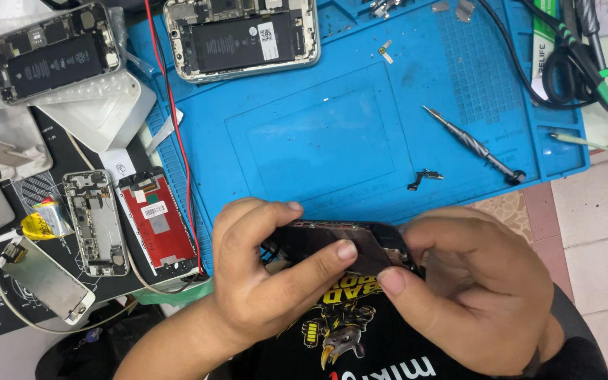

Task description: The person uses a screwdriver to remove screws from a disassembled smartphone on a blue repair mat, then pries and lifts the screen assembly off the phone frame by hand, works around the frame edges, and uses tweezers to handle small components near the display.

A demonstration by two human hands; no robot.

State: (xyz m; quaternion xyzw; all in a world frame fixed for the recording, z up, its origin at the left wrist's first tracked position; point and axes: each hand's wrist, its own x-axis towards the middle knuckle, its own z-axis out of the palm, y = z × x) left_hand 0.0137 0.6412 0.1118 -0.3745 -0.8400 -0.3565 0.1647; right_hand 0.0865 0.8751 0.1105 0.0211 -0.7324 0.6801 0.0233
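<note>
Matt blue rubbery mat (332,134), knurled metal screwdriver (469,143), glossy dark glass phone screen (360,243).

Bright, even light, soft shadows, sharp focus throughout

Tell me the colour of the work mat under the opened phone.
Bright blue: the mat beneath the opened phone, clearest in the head view.

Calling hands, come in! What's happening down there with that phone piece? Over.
Left hand and right hand both pinching the black phone screen panel. Panel held above blue repair mat. Screwdriver lying apart, nothing in the way.
</note>
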